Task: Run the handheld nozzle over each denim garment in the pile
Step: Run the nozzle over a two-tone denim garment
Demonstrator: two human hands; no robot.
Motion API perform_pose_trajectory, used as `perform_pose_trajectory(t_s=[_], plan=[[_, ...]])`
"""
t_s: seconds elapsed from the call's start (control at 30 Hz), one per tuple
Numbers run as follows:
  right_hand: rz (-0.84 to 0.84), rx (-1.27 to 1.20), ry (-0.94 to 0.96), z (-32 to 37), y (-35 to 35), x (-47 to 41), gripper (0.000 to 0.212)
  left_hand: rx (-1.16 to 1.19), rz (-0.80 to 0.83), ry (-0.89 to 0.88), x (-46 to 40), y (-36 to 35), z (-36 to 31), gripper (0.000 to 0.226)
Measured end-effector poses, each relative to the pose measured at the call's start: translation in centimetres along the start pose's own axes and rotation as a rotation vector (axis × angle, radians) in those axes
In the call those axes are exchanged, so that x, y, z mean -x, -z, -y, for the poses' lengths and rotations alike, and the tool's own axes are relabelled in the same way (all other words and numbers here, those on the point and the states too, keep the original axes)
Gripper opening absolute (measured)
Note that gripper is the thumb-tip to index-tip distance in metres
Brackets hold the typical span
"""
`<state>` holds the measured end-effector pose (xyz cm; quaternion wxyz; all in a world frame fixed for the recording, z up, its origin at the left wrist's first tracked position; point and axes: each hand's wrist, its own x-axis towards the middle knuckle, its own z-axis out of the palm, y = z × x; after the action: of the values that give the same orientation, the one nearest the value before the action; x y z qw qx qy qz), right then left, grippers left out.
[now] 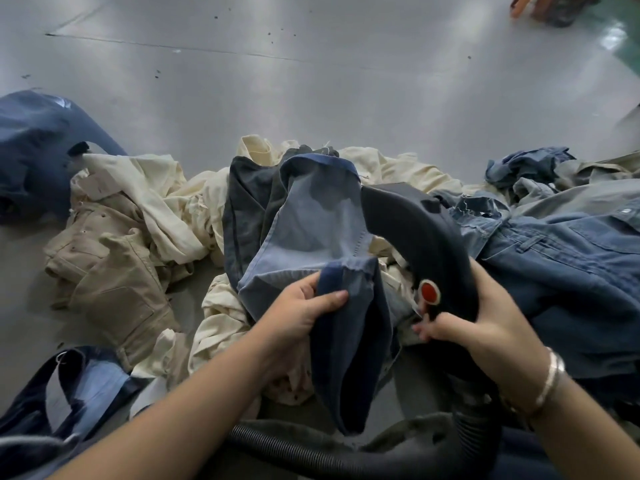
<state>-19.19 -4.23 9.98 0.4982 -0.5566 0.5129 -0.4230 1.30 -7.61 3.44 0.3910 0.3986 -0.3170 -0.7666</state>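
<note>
- Denim, soft and limp, is making up the blue garment (311, 237) that is lying on top of the pile, near the middle of the floor (311, 81) in view.
- The left hand (304, 306) is gripping the garment by its dark near hem, thumb over the fold and fingers curled under it.
- The right hand (485, 323) is wrapping closed around the rear of the dark nozzle (415, 233), just behind its red button (428, 291); the fingertips are showing beneath the handle.
- The nozzle's long axis is curving up and away from the person, with its tip pointing toward the far left and lying against the garment's paler inner face.
- A ribbed hose (311, 452) is trailing from the nozzle along the near edge of the view.
- The cloth is likely sagging and bunching under the nozzle, so a hold on the thick hem seems the soundest, with the fabric pulled taut.
- The nozzle looks rigid and fairly light; the hose may be dragging on it.
- Cream clothes (166, 202) and tan trousers (114, 271) are lying to the left of the pile, and more blue denim (571, 265) is spreading toward the right.
</note>
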Motion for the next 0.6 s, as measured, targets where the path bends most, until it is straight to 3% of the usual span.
perform_pose_trajectory(t_s=[0.13,0.33,0.6], plan=[[0.109,0.071,0.048,0.8,1.2,2.5,0.058,-0.009,0.004,-0.062,-0.2,1.4,-1.9,0.026],[0.119,0.382,-0.031,-0.9,0.3,4.6,0.074,-0.061,0.063,-0.092,0.2,1.7,-2.1,0.035],[0.007,0.362,0.047,-0.1,-1.3,2.8,0.061,-0.228,0.128,-0.024,1.3,1.1,-0.8,0.033]])
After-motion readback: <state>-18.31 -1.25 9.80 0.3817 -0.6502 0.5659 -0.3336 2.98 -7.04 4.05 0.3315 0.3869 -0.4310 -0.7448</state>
